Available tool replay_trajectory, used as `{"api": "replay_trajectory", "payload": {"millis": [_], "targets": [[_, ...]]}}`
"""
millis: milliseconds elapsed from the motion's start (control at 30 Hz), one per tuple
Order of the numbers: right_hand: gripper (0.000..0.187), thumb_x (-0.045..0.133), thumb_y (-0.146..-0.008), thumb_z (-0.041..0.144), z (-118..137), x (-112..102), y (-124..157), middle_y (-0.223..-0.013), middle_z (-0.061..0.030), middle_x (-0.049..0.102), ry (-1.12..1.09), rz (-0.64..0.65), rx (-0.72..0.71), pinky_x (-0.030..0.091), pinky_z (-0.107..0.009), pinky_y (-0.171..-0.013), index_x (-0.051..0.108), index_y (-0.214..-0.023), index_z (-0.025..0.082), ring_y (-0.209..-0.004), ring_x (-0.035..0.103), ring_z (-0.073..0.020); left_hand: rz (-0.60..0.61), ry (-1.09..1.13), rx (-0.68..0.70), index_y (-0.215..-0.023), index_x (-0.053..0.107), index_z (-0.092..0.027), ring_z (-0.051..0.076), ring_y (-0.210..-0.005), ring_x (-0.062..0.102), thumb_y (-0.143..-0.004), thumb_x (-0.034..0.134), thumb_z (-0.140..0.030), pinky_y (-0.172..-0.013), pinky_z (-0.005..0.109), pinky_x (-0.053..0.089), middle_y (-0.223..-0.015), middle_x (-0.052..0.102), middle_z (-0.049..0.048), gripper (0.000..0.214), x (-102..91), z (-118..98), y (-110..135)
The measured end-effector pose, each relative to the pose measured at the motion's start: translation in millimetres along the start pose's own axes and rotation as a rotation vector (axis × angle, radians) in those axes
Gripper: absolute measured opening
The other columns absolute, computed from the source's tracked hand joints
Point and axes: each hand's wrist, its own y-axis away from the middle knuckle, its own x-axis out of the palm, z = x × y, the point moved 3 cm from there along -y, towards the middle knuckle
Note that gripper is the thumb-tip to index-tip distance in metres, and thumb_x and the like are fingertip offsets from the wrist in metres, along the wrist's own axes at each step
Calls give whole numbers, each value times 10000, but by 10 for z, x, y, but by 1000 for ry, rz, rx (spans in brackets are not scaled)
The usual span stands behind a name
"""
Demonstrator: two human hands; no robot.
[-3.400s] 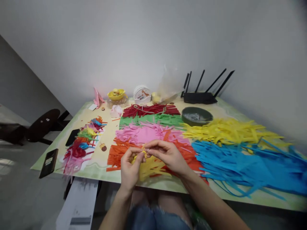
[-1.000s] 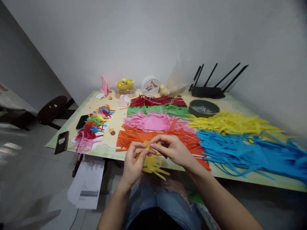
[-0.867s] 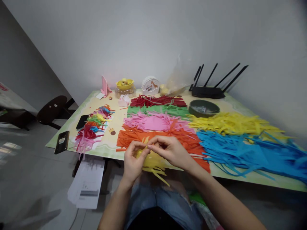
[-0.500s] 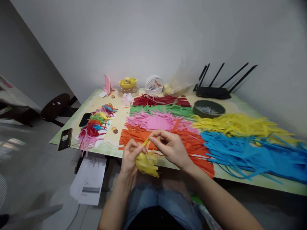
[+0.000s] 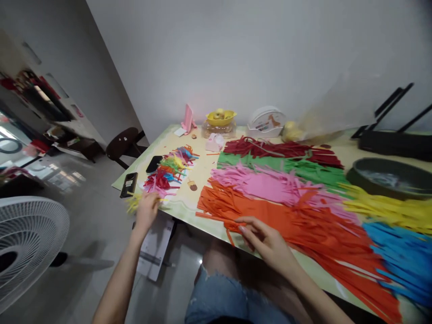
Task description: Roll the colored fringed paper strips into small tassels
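Note:
My left hand (image 5: 148, 209) is closed on a yellow paper tassel (image 5: 134, 203) whose fringe hangs past the table's left front edge. Right beside it lies a row of finished-looking tassels (image 5: 168, 168) in pink, red, blue, orange, green and yellow. My right hand (image 5: 261, 236) is at the table's front edge, by the near left corner of the orange fringed paper (image 5: 266, 213). Its fingers are curved and apart, with the tips close to some loose orange strips; whether they touch them I cannot tell.
Pink (image 5: 266, 184), green (image 5: 283, 167), dark red (image 5: 280, 150), yellow (image 5: 394, 209) and blue fringed sheets (image 5: 401, 252) cover the table. A dark bowl (image 5: 388, 177) and black router (image 5: 398, 143) stand right. Two phones (image 5: 128, 184) lie left; a fan (image 5: 33, 243) stands on the floor.
My left hand has carried the yellow tassel left to the tassel row. My right hand has let go of its yellow tip and dropped toward the orange paper. The view has swung left.

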Motion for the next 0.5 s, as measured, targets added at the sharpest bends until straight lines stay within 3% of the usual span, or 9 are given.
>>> {"api": "replay_trajectory", "payload": {"millis": [100, 200, 367, 500], "targets": [[425, 469, -886, 535, -32, 39, 6, -581, 20, 510, 31, 5, 27, 397, -260, -521, 605, -1039, 162, -513, 505, -140, 107, 8, 109, -862, 686, -184, 225, -1072, 574, -837, 538, -154, -975, 373, 442, -1112, 662, 92, 152, 515, -4, -197], [441, 461, -878, 549, -129, 24, 22, -572, 19, 508, 22, -11, 78, 394, -261, -514, 612, -1024, 161, -512, 506, -146, 137, -13, 163, -913, 687, -164, 221, -1120, 554, -895, 477, -182, -977, 381, 445, -1181, 628, 120, 212, 766, 115, -405], [442, 472, -866, 550, -170, 81, -28, -571, 19, 512, 4, -3, 94, 397, -256, -508, 629, -1002, 160, -504, 504, -143, 209, -52, 271, -1009, 694, -206, 224, -1250, 468, -904, 488, -189, -1060, 416, 365, -1350, 546, 91, 232, 735, 269, -720], [455, 469, -856, 565, -177, 96, -70, -578, 10, 533, 43, -13, 100, 400, -261, -507, 646, -994, 169, -503, 511, -149, 230, -104, 307, -1140, 655, -301, 282, -1318, 388, -874, 537, -185, -1118, 502, 231, -1443, 471, 40, 313, 650, 209, -622]]}}
